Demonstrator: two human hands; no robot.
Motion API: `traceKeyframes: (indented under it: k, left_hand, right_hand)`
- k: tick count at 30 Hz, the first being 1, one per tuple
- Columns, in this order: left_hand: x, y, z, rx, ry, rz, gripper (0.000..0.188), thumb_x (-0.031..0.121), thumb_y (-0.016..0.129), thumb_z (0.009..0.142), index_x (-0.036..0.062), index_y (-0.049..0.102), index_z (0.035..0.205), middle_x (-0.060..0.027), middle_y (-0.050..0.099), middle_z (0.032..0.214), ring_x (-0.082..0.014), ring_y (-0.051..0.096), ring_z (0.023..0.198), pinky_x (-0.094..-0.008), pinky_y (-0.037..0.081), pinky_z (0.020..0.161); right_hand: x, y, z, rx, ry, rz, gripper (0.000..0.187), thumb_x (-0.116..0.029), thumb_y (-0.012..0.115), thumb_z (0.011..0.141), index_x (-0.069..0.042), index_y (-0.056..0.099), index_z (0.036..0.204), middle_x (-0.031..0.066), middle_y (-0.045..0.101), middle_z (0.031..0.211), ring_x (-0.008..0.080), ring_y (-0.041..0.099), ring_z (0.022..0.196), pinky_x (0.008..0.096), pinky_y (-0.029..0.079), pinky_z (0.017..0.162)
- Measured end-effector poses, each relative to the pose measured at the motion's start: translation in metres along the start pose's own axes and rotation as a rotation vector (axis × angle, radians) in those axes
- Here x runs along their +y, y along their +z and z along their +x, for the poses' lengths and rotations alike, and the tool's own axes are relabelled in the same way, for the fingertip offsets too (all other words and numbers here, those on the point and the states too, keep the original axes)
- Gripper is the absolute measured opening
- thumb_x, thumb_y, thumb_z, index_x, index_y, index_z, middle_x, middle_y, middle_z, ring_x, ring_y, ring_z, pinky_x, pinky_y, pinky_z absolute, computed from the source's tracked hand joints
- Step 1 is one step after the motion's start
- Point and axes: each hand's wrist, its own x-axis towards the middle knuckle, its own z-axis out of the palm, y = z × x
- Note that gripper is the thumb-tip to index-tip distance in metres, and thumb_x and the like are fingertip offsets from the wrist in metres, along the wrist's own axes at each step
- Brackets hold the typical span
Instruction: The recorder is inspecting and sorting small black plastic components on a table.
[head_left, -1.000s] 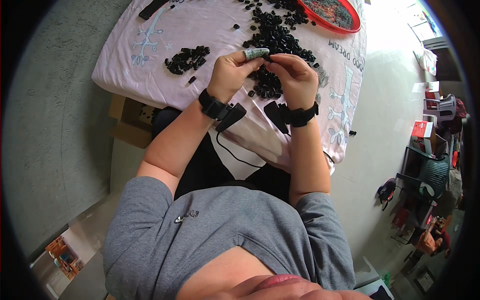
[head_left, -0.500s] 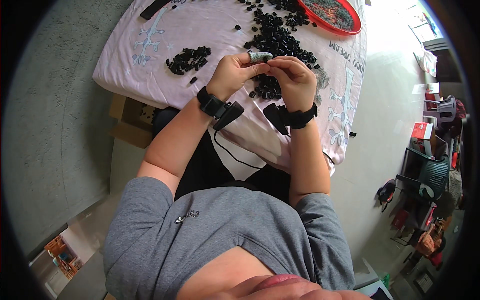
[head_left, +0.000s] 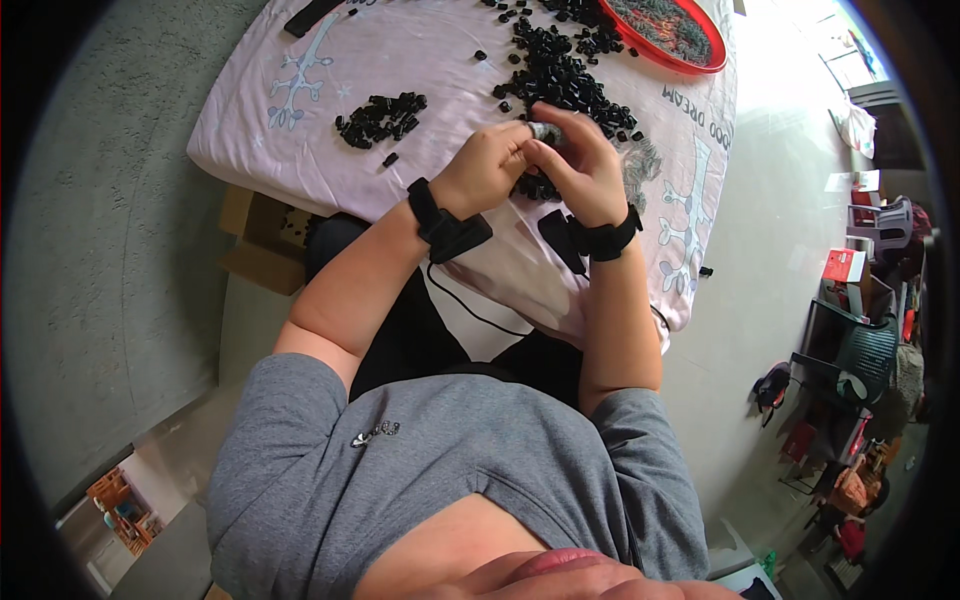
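My two hands meet over the near end of a pile of small black plastic pieces (head_left: 565,80) on the cloth. My left hand (head_left: 482,172) is closed, and a pale grey wrap (head_left: 544,132) covers one of its fingers. Around that wrapped fingertip curl the thumb and fingers of my right hand (head_left: 590,172). Whatever lies between the fingertips is hidden. To the left is a smaller heap of black pieces (head_left: 382,120), with one loose piece (head_left: 390,159) just nearer to me. Each wrist wears a black strap with a block on it.
A red round tray (head_left: 718,66) of small grey bits stands at the far right of the pink patterned cloth (head_left: 440,60). More grey bits (head_left: 642,165) lie right of my right hand. A black bar (head_left: 308,18) is far left; an open cardboard box (head_left: 262,265) sits below.
Both hands have shifted slightly nearer to me. My left hand has turned inward, and my right fingers have gone from a pinch to curling around the wrapped fingertip. The heaps look unchanged.
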Motion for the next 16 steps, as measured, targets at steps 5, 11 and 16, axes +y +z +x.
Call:
traceKeyframes:
  k: [5,11,16]
  left_hand:
    - [-0.001,0.005,-0.005,0.04,0.109,-0.136,0.012,0.006,0.058,0.1,-0.0013,0.067,0.1,-0.0075,0.068,0.09,-0.0151,0.066,0.08,-0.0296,0.053,0.072]
    - [-0.005,-0.013,0.002,0.039,0.087,0.001,0.016,0.009,0.064,0.099,-0.0011,0.071,0.109,-0.0084,0.07,0.091,-0.0179,0.068,0.082,-0.0314,0.054,0.073]
    - [-0.033,-0.099,0.003,0.417,-0.178,0.658,0.025,0.025,0.078,0.086,0.0033,0.072,0.096,-0.019,0.07,0.096,-0.0413,0.067,0.088,-0.0477,0.054,0.077]
  right_hand:
    - [-0.001,0.001,-0.004,-0.059,0.135,0.238,0.037,-0.009,0.078,0.089,0.001,0.069,0.123,0.0081,0.072,0.092,0.0129,0.068,0.074,0.0275,0.055,0.067]
    - [-0.002,-0.01,-0.005,-0.009,0.167,0.101,0.033,-0.011,0.08,0.088,-0.003,0.072,0.119,0.009,0.075,0.095,0.0114,0.066,0.071,0.0264,0.055,0.065]
    - [0.027,-0.081,0.001,0.008,0.291,-0.452,0.036,-0.011,0.077,0.093,-0.01,0.071,0.128,0.0095,0.076,0.113,0.0113,0.07,0.076,0.024,0.056,0.073]
